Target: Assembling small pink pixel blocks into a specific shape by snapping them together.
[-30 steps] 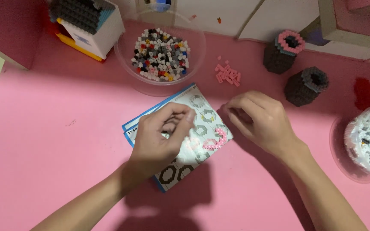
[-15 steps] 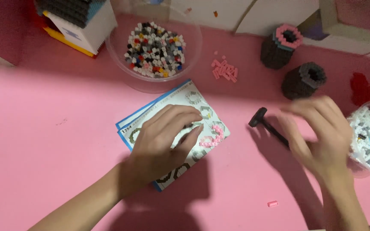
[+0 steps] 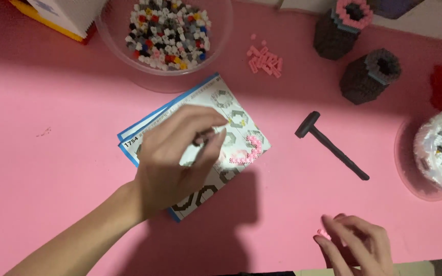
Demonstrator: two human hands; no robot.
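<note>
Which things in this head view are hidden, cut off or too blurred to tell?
- Instruction sheet: its middle is covered by the left hand.
- What the left hand's fingers pinch: blurred.
- Right hand: cut by the bottom edge; the small pink piece at its fingertips is too small to identify.
- Right bowl: cut by the right edge.

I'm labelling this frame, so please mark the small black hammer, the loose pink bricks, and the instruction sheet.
small black hammer (image 3: 330, 145), head view, middle of its handle.
loose pink bricks (image 3: 265, 60), head view, centre of the pile.
instruction sheet (image 3: 241, 122), head view, bare printed area right of the left hand.
</note>
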